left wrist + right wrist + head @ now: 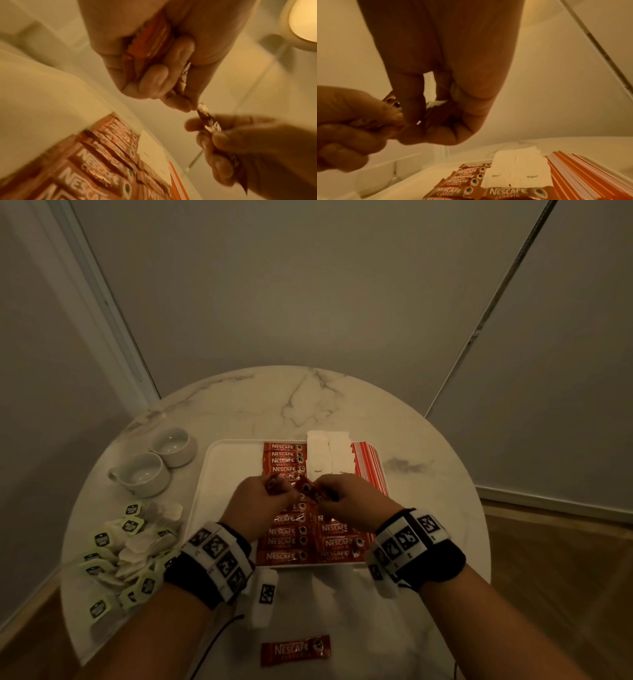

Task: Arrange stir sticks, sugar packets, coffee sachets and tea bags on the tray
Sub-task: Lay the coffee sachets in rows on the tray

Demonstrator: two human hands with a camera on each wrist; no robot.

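Observation:
Both hands hover over the middle of the white tray (219, 474). My left hand (274, 494) grips a bunch of red coffee sachets (150, 39) in its curled fingers. My right hand (330, 494) pinches the end of one sachet (207, 121) that sticks out of that bunch. Rows of coffee sachets (286, 542) lie flat on the tray under and behind the hands. White sugar packets (317, 453) sit at the tray's far side, with red-striped stir sticks (370, 467) along its right edge. Tea bags (137, 549) lie heaped on the table left of the tray.
The tray sits on a round marble table (308, 405). Two white cups (144, 474) stand at the back left. One loose coffee sachet (294, 649) lies near the table's front edge. The tray's left part is bare white. Walls close in behind the table.

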